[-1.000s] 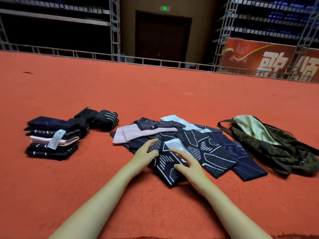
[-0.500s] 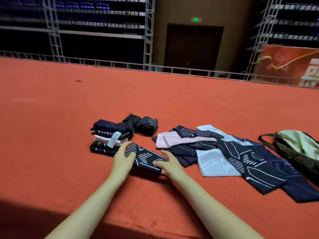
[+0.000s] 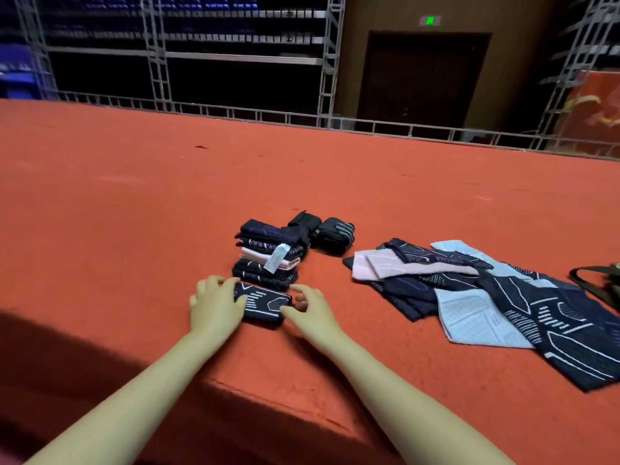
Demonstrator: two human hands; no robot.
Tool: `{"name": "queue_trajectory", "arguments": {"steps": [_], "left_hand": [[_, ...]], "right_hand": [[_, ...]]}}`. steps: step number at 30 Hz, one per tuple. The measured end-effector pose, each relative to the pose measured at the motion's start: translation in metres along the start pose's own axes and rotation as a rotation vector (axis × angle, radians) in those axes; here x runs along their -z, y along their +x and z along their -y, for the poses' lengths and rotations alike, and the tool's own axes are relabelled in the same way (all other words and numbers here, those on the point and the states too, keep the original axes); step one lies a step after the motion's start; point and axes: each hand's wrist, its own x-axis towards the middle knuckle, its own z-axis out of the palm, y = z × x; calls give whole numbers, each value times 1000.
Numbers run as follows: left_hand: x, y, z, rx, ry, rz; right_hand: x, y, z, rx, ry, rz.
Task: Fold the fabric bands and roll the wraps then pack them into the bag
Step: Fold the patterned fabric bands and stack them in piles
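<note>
A folded dark band with white line pattern (image 3: 265, 303) lies on the red carpet just in front of a stack of folded bands (image 3: 268, 255). My left hand (image 3: 214, 305) grips its left end, fingers curled over the edge. At its right end my right hand (image 3: 308, 308) pinches it between thumb and fingers. Two rolled black wraps (image 3: 327, 231) sit behind the stack. A loose pile of unfolded bands (image 3: 486, 297), dark, pink and light blue, spreads out to the right. The strap of the olive bag (image 3: 600, 285) shows at the right edge.
The red carpet (image 3: 134, 213) reaches back to a low metal railing (image 3: 369, 124). Behind it stand scaffold frames and a dark door. A raised carpet seam runs beneath my forearms near the bottom.
I have carried the folded patterned band left from the loose pile and set it down in front of the folded stack. The view has swung left, pushing the bag to the edge.
</note>
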Motion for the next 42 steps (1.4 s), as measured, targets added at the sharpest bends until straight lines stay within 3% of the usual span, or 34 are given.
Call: {"name": "queue_trajectory", "arguments": {"steps": [4, 9, 13, 18, 24, 28, 32, 37, 42], "left_hand": [[1, -4, -34, -256, 8, -70], [-20, -24, -108, -416, -205, 124], [-51, -45, -170, -462, -353, 319], [-89, -62, -239, -406, -477, 406], [-119, -50, -295, -295, -415, 166], [-127, -41, -314, -375, -274, -49], [-146, -39, -329, -395, -216, 155], [-132, -41, -333, -387, -819, 251], [-87, -56, -338, -615, -1062, -9]], "right_hand": [[43, -6, -20, 19, -55, -100], [117, -19, -49, -69, -27, -358], [175, -41, -82, -130, -154, -485], [236, -76, -138, -222, -458, -500], [247, -80, -162, -157, -493, -474], [249, -78, -168, -120, -393, -493], [253, -76, -169, -132, -271, -539], [255, -76, -164, -108, -229, -587], [257, -73, -144, 90, -145, -720]]}}
